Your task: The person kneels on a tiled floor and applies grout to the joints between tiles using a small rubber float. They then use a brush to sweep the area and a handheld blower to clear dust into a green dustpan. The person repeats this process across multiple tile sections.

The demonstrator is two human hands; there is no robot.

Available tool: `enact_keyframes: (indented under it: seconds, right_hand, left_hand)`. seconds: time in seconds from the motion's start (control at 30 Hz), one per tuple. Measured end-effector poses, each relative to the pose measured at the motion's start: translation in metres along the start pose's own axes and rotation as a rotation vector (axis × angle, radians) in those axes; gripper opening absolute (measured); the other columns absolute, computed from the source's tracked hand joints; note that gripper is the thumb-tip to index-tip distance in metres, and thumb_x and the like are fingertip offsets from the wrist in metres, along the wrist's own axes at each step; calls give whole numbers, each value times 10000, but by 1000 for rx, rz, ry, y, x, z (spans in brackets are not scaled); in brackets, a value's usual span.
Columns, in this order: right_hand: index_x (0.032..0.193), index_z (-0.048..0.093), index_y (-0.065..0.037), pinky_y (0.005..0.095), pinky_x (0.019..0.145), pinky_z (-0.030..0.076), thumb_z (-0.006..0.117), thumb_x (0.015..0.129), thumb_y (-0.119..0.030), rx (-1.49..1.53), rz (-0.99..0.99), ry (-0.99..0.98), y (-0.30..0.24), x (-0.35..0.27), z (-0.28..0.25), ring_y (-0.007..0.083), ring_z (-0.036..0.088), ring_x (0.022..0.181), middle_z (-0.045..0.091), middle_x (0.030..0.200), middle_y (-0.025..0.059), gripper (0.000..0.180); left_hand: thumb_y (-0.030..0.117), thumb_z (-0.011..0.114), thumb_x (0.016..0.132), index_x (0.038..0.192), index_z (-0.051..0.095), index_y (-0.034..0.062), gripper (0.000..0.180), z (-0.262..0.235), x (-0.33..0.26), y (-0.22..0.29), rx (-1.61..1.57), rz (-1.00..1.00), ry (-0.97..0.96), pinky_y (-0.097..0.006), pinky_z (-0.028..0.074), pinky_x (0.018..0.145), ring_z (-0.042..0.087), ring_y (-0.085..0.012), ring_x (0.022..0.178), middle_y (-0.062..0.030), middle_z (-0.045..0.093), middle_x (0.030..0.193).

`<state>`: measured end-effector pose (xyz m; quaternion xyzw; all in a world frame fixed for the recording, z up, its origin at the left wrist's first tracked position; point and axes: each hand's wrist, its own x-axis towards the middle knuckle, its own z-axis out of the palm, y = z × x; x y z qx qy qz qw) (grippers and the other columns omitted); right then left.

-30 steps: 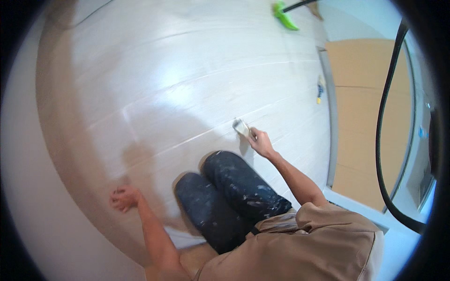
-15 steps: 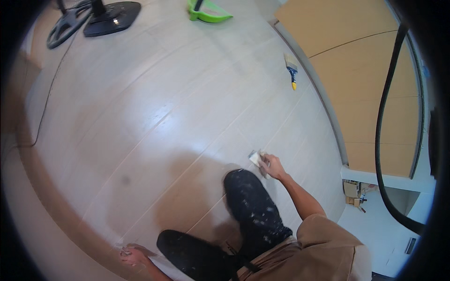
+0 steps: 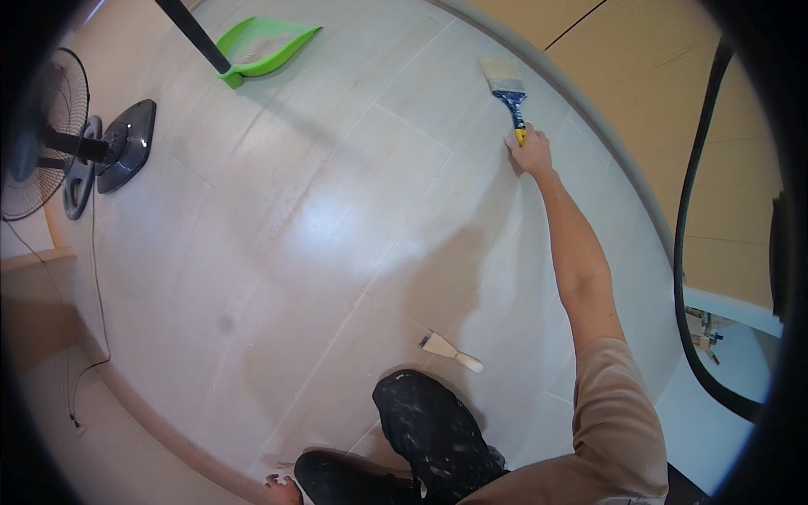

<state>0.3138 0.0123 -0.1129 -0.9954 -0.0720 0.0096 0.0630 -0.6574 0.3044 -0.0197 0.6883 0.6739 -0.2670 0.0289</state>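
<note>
View from above of a person kneeling on a pale tiled floor [image 3: 337, 219]. The right hand [image 3: 532, 154] is stretched far forward at the end of a straight arm and rests on the floor, its fingers touching the yellow end of the handle of a flat paintbrush with a blue ferrule and pale bristles [image 3: 507, 93]. The brush lies on the tiles just beyond the hand, bristles pointing away from the person, near the curved grey edge of the floor. Whether the fingers have closed on the handle cannot be told. A small putty scraper with a pale wooden handle [image 3: 449, 349] lies loose on the floor just ahead of the paint-spattered dark knee [image 3: 425, 421], well apart from the right hand. The left hand [image 3: 282, 488] is pressed flat and empty on the floor at the lower edge. A green plastic dustpan [image 3: 265, 46] and a black standing fan [image 3: 76, 151] stand at the far left.
</note>
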Motion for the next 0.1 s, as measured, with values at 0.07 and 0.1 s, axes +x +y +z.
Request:
enact_keyframes:
  seconds: [0.07,0.1]
  right_hand:
    - [1451,494,-74,538,1055,470,741,884,-442,83,0,-63,-4,18,12,478,529,1293,532,1370,309,719]
    - [1455,493,-85,538,1073,459,748,875,-484,146,-8,-46,2,29,14,477,514,1329,514,1414,313,749]
  left_hand:
    - [126,721,810,1147,584,70,368,11,-3,-18,-29,-33,-124,-526,485,920,614,-413,1030,-225,606,1104]
    - [134,752,795,1156,591,96,398,22,-6,-15,-28,-88,-197,-525,480,973,622,-405,1107,-243,617,1188]
